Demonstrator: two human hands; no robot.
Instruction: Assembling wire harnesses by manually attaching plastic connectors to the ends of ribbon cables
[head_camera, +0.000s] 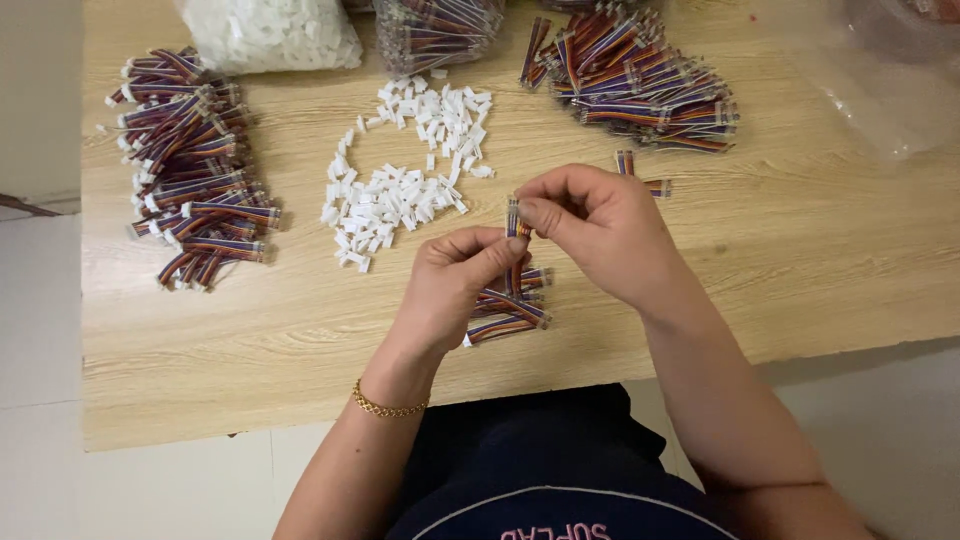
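The left hand (452, 275) and the right hand (590, 225) meet above the middle of the wooden table (800, 260), slightly toward its near edge, and both pinch one short ribbon cable (516, 218) between thumb and fingertips. The right hand grips the upper end; the left hand closes on the cable just below it. The cable is a flat band of multicoloured wires, red, blue and yellow among them, with a pale end that may be a fitted connector (the fingers cover too much of it to be sure). It is judged very light and flexible, bending easily along its length, so it is best held close to the end being worked rather than at mid-span, where it would flop. A small bundle of similar cables (508, 305) lies on the table directly beneath the hands. A scatter of white plastic connector housings (405, 170) lies beyond the hands toward the far edge. A large cable pile (192, 170) lies near the left edge, and another cable pile (640, 85) lies toward the far right corner.
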